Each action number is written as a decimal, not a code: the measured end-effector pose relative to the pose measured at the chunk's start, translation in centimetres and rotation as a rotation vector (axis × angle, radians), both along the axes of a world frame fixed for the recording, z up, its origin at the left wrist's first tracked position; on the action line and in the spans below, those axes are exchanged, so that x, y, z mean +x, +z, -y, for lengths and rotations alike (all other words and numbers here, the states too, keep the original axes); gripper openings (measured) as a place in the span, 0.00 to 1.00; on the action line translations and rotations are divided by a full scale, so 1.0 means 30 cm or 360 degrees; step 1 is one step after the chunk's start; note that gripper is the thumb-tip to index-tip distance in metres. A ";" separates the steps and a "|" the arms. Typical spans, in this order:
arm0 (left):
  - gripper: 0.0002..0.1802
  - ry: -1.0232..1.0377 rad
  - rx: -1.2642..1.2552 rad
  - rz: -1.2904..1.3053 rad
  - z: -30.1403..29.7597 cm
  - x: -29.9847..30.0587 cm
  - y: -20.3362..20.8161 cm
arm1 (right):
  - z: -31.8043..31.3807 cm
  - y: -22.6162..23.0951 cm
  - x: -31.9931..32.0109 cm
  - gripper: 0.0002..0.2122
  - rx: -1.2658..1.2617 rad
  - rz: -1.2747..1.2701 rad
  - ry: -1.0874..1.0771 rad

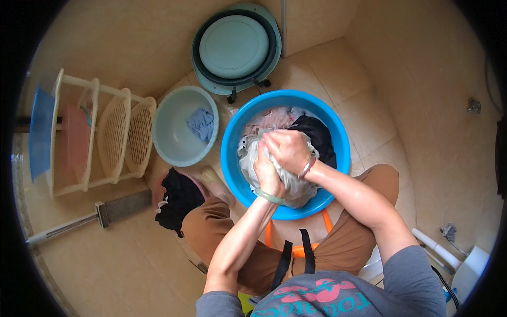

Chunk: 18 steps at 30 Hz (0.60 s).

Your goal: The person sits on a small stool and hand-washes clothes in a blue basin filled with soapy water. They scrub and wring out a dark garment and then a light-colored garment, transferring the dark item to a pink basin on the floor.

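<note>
A large blue basin (228, 174) stands in front of me, heaped with laundry. Over its middle, my left hand (268, 171) and my right hand (288, 149) come together, both closed on a whitish garment (299, 191) that bunches up between and below them. The right hand's fingers are curled into the cloth near the left fingertips. Behind the hands lie a pink lacy garment (274, 117) and, to the right, a black garment (318, 138). How much of the whitish cloth sits inside the grips is hidden.
A pale green basin (165, 113) with a blue cloth (201, 125) stands at left, below a cream shelf rack (124, 140). A folding basin (235, 46) leans at the far wall. Black clothing (179, 201) overhangs a pink tub beside my left knee. A flat mop (124, 210) lies left.
</note>
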State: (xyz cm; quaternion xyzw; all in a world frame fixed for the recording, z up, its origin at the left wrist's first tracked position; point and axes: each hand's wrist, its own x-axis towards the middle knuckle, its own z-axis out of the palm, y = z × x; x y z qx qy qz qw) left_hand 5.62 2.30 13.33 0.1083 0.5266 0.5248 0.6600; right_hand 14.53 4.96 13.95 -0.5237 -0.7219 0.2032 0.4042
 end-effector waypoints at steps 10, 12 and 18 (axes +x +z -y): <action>0.18 -0.0422 0.0110 -0.0252 -0.077 -0.139 -0.089 | 0.176 0.103 -0.100 0.08 0.0571 0.0123 0.0334; 0.18 -0.0172 0.0134 -0.0203 -0.016 -0.116 -0.089 | 0.096 0.046 -0.042 0.08 0.0509 0.0122 0.0323; 0.19 -0.0193 0.0076 -0.0510 0.027 -0.013 0.029 | 0.009 -0.075 0.020 0.12 -0.0071 0.0239 -0.0202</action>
